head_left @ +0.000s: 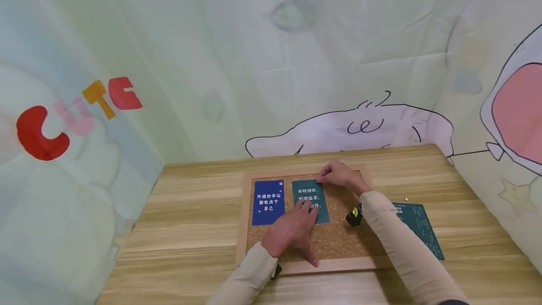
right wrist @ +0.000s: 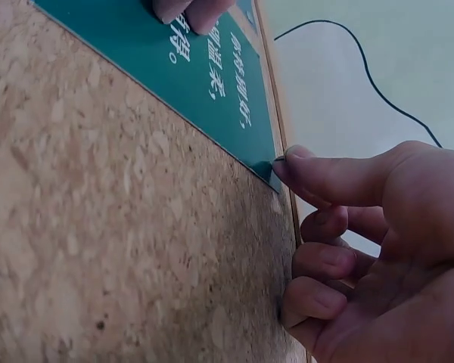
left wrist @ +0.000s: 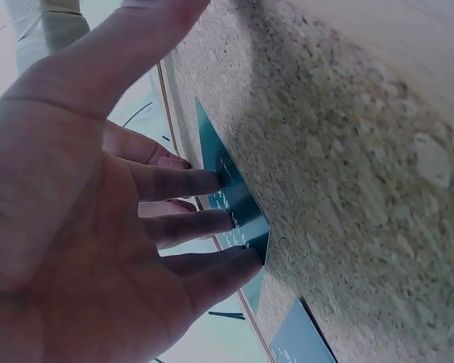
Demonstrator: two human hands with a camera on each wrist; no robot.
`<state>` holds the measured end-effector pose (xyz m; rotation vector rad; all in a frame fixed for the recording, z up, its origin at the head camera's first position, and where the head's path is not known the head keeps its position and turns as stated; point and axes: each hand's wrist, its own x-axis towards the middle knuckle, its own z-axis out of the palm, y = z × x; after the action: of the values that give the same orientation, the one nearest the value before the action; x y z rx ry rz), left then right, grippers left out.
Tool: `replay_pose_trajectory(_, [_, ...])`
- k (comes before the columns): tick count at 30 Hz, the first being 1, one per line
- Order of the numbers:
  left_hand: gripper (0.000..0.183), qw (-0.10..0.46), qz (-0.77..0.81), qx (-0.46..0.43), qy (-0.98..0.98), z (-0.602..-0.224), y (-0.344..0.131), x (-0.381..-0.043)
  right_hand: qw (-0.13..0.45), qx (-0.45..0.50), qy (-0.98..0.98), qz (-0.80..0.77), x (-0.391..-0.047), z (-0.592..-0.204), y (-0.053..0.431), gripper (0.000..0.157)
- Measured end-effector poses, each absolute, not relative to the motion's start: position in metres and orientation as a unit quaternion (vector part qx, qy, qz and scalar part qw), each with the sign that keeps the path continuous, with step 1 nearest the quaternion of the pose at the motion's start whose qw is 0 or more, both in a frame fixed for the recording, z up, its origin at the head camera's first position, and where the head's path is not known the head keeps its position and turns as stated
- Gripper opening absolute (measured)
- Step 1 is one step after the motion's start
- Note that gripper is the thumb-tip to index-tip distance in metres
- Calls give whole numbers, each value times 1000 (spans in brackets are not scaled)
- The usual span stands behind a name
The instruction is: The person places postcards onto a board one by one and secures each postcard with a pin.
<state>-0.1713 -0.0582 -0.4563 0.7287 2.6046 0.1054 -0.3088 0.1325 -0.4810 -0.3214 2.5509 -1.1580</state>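
Note:
A green card (head_left: 311,193) with white writing lies on the framed corkboard (head_left: 338,239), right of a blue card (head_left: 268,196). My left hand (head_left: 292,227) presses the green card's lower part with straight, spread fingertips, its thumb reaching down to the frame. At the card's top right corner, my right hand (head_left: 338,174) pinches a small thumbtack (right wrist: 280,159) between thumb and forefinger. Most of that tack is hidden by the fingertips. The other right fingers curl against the board's edge in the right wrist view.
A small round tack (head_left: 281,183) marks the blue card's top right corner. Right of the board, a dark green card (head_left: 417,220) lies on the wooden table (head_left: 190,220), partly behind the right sleeve. Another small tack (head_left: 406,199) sits by it. Printed cloth (head_left: 233,84) hangs behind.

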Motion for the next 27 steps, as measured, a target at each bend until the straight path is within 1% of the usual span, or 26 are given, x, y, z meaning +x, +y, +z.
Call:
replay_pose_trajectory(10, [132, 218, 35, 257, 941, -457, -58, -172, 167, -94, 892, -410, -310, -482, 127, 13])
replay_pose_trajectory(20, [132, 229, 35, 252, 940, -458, -58, -173, 198, -85, 890, -402, -310, -474, 126, 14])
replay_pose_trajectory(27, [133, 220, 19, 256, 941, -458, -56, -173, 219, -83, 887, -398, -314, -476, 128, 19])
